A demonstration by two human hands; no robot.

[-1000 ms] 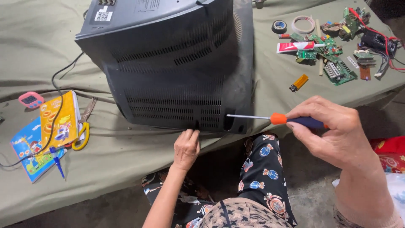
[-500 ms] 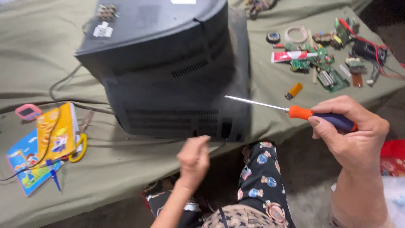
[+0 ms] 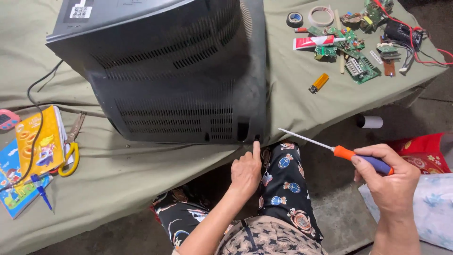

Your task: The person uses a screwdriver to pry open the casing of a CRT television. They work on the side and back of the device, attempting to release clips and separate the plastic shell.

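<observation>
A big dark grey tube television [image 3: 170,71] stands back-side towards me on a table with an olive cloth [image 3: 113,170]. My left hand [image 3: 245,171] is below its lower right corner, the index finger touching a small hole in the casing. My right hand [image 3: 389,178] holds a screwdriver [image 3: 339,151] with an orange and blue handle, its thin shaft pointing up-left, the tip clear of the television.
Circuit boards [image 3: 358,52], tape rolls [image 3: 295,19], a red-white tube [image 3: 314,42] and an orange lighter [image 3: 319,82] lie at the back right. Yellow scissors [image 3: 71,151], colourful booklets [image 3: 33,156] and a black cable [image 3: 35,94] are at the left. A red bag [image 3: 424,151] sits on the floor at the right.
My right hand has drawn the screwdriver back and down, away from the television. My left hand left the casing's lower edge and now points a finger at the corner hole.
</observation>
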